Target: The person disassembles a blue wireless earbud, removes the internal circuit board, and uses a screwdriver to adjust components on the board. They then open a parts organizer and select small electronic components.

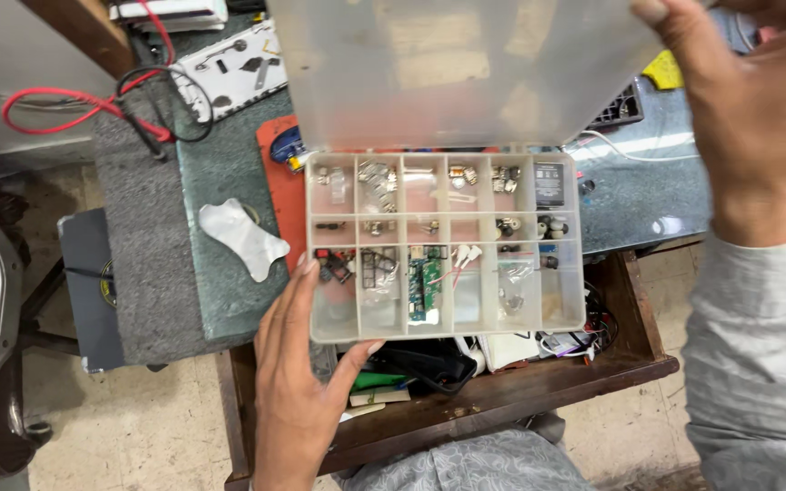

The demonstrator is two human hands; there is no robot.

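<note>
Nearest the camera: an open wooden drawer [502, 391] is being looked down into, with dark items, a green flat piece [377, 380] and white parts lying inside it.
Left hand [297, 382]: it is being held spread and flat against the front left corner of the clear compartment box [448, 244], thumb under the front wall, fingers [307, 273] up the side; the box is being steadied rather than gripped shut.
Compartment box: it is being kept above the drawer and the edge of the worktop, roughly level.
Contents: small metal connectors are lying in the rear cells, a green circuit board [424, 289] is standing in a front middle cell, and a red-and-black part is resting at the left.
Right hand [757, 118]: the raised translucent lid [466, 68] is being pinched at its upper right corner, fingers curled round the edge.
Handling judgement: the box is best being kept level while the lid is being held back, so small parts are not being tipped between cells.
Labels: a small dark rectangular packet [549, 185] is lying in the rear right cell; its print is too small to be read.
Farther off: an orange mat [277, 195], a white shaped plate [240, 238] and red and black leads [93, 105] are lying on the grey worktop [138, 273].
</note>
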